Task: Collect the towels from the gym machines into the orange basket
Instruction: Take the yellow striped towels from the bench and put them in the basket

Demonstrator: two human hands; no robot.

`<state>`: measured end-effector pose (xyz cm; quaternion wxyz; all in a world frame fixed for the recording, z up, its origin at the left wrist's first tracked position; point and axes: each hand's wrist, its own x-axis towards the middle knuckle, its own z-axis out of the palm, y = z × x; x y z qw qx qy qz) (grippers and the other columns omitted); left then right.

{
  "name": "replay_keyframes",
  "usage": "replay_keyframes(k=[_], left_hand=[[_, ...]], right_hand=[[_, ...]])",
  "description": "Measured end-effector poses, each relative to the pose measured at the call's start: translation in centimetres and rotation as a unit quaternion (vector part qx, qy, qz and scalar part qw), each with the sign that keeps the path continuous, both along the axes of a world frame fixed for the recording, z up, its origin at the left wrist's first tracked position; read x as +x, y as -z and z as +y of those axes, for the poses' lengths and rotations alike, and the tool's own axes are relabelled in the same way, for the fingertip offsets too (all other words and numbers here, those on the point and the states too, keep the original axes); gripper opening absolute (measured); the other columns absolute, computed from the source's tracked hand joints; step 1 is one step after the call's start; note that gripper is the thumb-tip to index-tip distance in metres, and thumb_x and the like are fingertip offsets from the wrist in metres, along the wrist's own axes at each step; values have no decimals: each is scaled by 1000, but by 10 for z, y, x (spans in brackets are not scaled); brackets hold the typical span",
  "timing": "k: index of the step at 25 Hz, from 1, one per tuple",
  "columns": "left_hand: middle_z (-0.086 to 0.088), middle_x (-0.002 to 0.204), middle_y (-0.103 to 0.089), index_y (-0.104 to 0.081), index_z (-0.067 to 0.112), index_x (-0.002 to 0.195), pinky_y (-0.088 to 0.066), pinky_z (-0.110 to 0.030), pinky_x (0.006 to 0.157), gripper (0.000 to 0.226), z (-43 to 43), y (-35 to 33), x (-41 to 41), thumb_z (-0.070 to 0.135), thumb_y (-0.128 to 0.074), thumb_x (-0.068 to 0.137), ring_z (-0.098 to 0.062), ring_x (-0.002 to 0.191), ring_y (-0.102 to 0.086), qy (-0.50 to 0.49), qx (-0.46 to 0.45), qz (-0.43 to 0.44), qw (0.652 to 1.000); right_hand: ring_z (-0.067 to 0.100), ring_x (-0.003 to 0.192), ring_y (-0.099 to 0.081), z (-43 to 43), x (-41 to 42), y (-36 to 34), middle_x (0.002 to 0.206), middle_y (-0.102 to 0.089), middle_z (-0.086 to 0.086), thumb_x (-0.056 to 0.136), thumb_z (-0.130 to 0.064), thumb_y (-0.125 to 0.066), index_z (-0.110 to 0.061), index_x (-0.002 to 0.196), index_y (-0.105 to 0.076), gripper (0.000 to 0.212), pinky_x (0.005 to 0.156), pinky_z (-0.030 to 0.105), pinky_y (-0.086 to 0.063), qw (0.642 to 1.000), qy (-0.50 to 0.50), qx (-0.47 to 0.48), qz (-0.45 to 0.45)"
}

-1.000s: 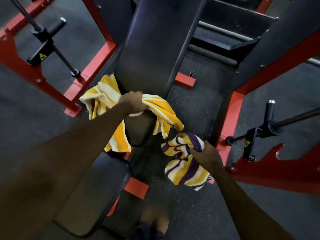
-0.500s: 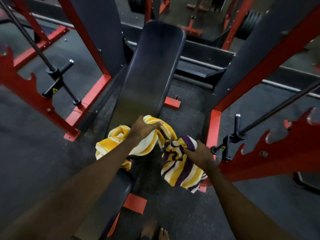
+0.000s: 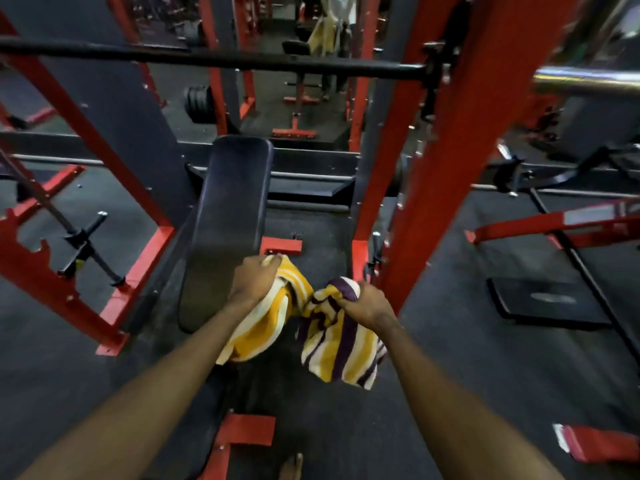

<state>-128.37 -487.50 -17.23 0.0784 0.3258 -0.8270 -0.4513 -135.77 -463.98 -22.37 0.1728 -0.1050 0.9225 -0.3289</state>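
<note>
My left hand (image 3: 254, 280) grips a yellow and white striped towel (image 3: 263, 327) that hangs bunched below it, lifted off the black bench pad (image 3: 228, 216). Right beside it, my right hand (image 3: 367, 303) holds a purple, yellow and white striped towel (image 3: 341, 351), which dangles over the floor. The two towels almost touch in the middle. Far back, a pale yellow towel (image 3: 322, 32) hangs on another machine. No orange basket is in view.
Red and black rack uprights (image 3: 460, 140) stand close on the right and a red frame (image 3: 114, 299) on the left. A black barbell (image 3: 214, 62) crosses overhead. A red bench foot (image 3: 242, 429) and my bare foot (image 3: 291, 467) are below. Dark rubber floor (image 3: 467, 375) surrounds.
My left hand has pulled the yellow towel off the bench and brought it beside the purple towel. My view has tilted up, showing the barbell and more machines behind.
</note>
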Motion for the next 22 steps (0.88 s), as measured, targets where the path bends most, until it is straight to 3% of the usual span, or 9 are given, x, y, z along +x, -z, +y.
replay_keyframes(k=[3,7,10,12,14,17,19,22], left_hand=[[-23,116,-70,-73,4,109,-47,-38,88,58,70,-27,10,56,-52,93,-40,111,-64,22,-12,-3,1000],[-17,94,-73,-70,10,77,-42,-34,74,48,175,-58,6,49,-51,96,-37,99,-67,127,-8,43,991],[-16,101,-75,-74,10,88,-48,-37,81,46,243,-71,-8,49,-52,95,-36,100,-67,190,14,63,980],[-20,104,-74,-75,6,93,-48,-38,83,46,285,-81,-21,46,-53,97,-38,102,-66,227,26,67,971],[-22,100,-73,-72,5,82,-47,-39,78,47,330,-91,-33,46,-54,96,-37,99,-67,283,41,73,955],[-9,61,-58,-51,11,54,-37,-36,67,53,402,-105,-46,43,-57,95,-24,73,-57,357,74,91,927],[1,59,-53,-54,11,58,-41,-36,68,50,446,-111,-48,46,-57,94,-18,70,-54,392,88,98,910],[-5,75,-67,-69,10,75,-47,-37,75,45,524,-117,-33,49,-55,92,-20,79,-61,465,95,104,874]], right_hand=[[32,110,-64,72,26,-33,117,-70,10,80,-53,-72,-18,115,-62,50,83,36,-50,999,35,-11,12],[25,103,-64,188,48,-70,109,-68,2,73,-58,-68,-20,104,-59,50,78,32,-46,994,106,3,15],[27,110,-64,267,62,-96,113,-71,5,64,-65,-61,-21,109,-64,64,88,36,-51,982,186,12,35],[28,112,-64,315,75,-114,114,-71,7,67,-62,-62,-20,109,-65,60,88,34,-50,969,243,20,48],[31,113,-63,360,94,-132,117,-71,10,76,-53,-67,-17,110,-66,49,87,34,-47,949,309,21,65],[32,113,-63,421,127,-146,116,-71,12,82,-44,-70,-16,109,-67,40,89,35,-46,910,402,15,104],[31,113,-63,453,154,-146,118,-70,10,80,-50,-68,-16,112,-64,46,89,37,-47,878,463,0,120],[28,114,-62,508,210,-140,118,-70,3,77,-56,-65,-22,115,-64,51,88,34,-46,819,556,-23,141]])
